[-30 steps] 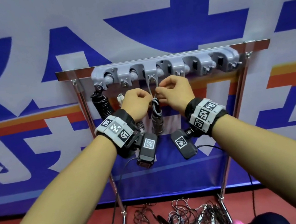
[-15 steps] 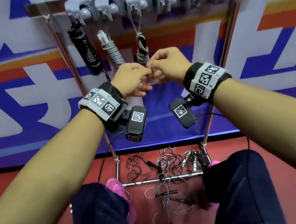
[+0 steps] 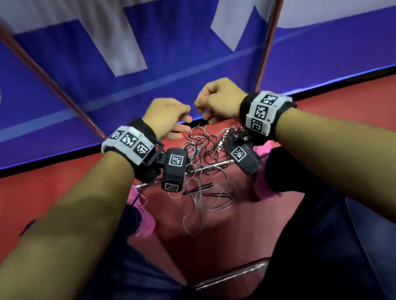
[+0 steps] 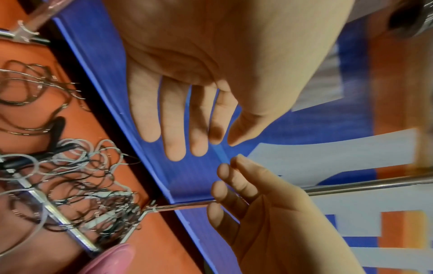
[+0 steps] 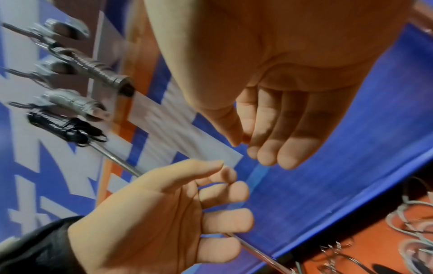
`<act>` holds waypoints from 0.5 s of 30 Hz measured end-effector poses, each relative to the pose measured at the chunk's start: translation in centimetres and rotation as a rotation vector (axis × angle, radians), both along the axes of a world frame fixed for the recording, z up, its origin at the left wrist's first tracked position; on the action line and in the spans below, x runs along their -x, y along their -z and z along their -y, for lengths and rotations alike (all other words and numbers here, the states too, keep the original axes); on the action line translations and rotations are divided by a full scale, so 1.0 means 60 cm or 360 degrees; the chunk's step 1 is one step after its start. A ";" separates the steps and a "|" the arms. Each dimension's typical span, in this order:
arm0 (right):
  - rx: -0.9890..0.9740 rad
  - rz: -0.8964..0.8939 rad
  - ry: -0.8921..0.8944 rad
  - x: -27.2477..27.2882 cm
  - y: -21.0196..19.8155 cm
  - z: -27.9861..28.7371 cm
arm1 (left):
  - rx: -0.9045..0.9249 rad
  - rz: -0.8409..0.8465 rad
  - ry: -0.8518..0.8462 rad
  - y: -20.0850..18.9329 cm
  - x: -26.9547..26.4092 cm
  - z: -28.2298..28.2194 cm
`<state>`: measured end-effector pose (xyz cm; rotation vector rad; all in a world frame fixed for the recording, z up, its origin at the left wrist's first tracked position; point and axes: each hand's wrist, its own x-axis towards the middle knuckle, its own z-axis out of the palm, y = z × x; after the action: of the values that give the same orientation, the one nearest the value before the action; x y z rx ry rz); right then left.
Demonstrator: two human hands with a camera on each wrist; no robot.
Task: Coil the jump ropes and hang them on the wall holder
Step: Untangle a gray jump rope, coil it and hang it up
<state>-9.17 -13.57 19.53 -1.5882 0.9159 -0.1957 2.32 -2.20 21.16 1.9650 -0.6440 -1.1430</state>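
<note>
- Nearest, dark trouser knees (image 3: 110, 291) and pink shoes (image 3: 145, 216) sat either side of the work, which suggested a crouch to reach the floor.
- The loose jump ropes (image 3: 204, 149) lay tangled on the red floor (image 3: 32, 200), draped across the stand's bottom rail (image 3: 209, 166). Black handles (image 3: 197, 188) lay among the loops, and none of it was coiled yet.
- The left hand (image 3: 166, 117) hovered over the tangle with its fingers (image 4: 174, 129) nearly straight and slightly spread. It held nothing and was probably readying to pick out a strand.
- The right hand (image 3: 219, 100) was just beside it. Its fingers (image 5: 288, 144) lay side by side, gently bent, with the thumb tip close to the forefinger and nothing between them.
- Beyond, the stand's uprights (image 3: 52, 76) leaned against a blue-and-white banner (image 3: 151, 54).
- Farthest and blurred, coiled ropes (image 5: 70, 103) hung from the wall holder (image 5: 63, 29).
</note>
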 end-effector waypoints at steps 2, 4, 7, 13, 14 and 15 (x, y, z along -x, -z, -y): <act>-0.0073 -0.0084 0.0006 0.004 0.046 0.009 | -0.0081 -0.0059 -0.0023 0.048 -0.004 0.005; -0.0105 -0.0198 0.0025 0.008 0.097 0.019 | -0.0149 -0.0098 -0.0052 0.092 -0.008 0.007; -0.0128 -0.0389 0.0071 0.019 0.178 0.029 | -0.0232 -0.0197 -0.0145 0.158 -0.012 0.005; -0.0268 -0.0811 0.0022 0.055 0.357 0.037 | -0.0432 -0.0377 -0.0364 0.302 -0.011 -0.019; -0.0289 -0.0839 0.0044 0.063 0.385 0.035 | -0.0463 -0.0419 -0.0383 0.326 -0.009 -0.024; -0.0317 -0.0890 0.0050 0.071 0.405 0.031 | -0.0492 -0.0462 -0.0399 0.347 -0.008 -0.028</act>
<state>-13.41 -15.42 -4.77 -1.4632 1.3433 0.3281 2.80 -0.52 0.33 2.0050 -0.0681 -1.3937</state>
